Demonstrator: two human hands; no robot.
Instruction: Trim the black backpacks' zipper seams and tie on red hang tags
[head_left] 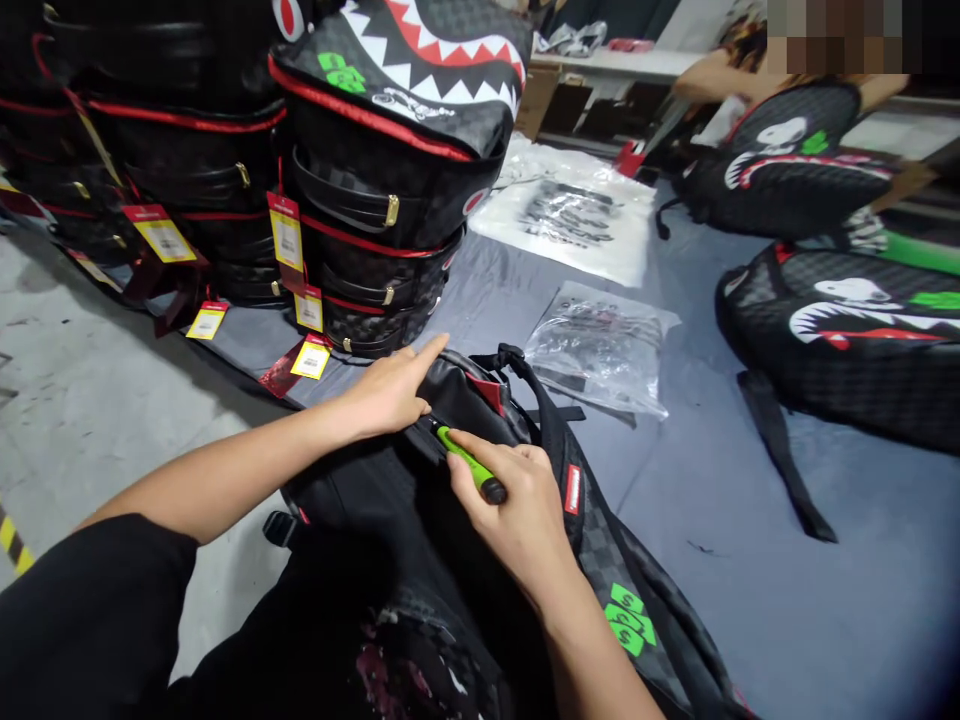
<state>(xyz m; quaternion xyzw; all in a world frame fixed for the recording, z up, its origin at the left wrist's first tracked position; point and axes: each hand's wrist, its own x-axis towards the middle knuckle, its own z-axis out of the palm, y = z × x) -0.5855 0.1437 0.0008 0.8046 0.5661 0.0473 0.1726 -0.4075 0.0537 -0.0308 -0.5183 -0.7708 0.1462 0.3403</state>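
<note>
A black backpack [480, 590] with a checkered side and a green patch lies at the table edge against my body. My left hand [382, 392] grips its upper edge, index finger stretched along the fabric and thumb spread below. In my right hand [517, 500] is a bright green pen-shaped tool [469, 462] with a black end. Its far tip meets the black fabric close to my left thumb, and I cannot make out what kind of tool it is. A red label [487, 393] shows inside the bag's top.
Stacked black bags [390, 190] with red trim and hanging tags [311, 357] stand at the left. Clear plastic packets [600, 345] lie on the grey-blue table [667, 560]. Two shark-mouth backpacks [847, 330] are at the right, a co-worker's arms [709, 85] behind them.
</note>
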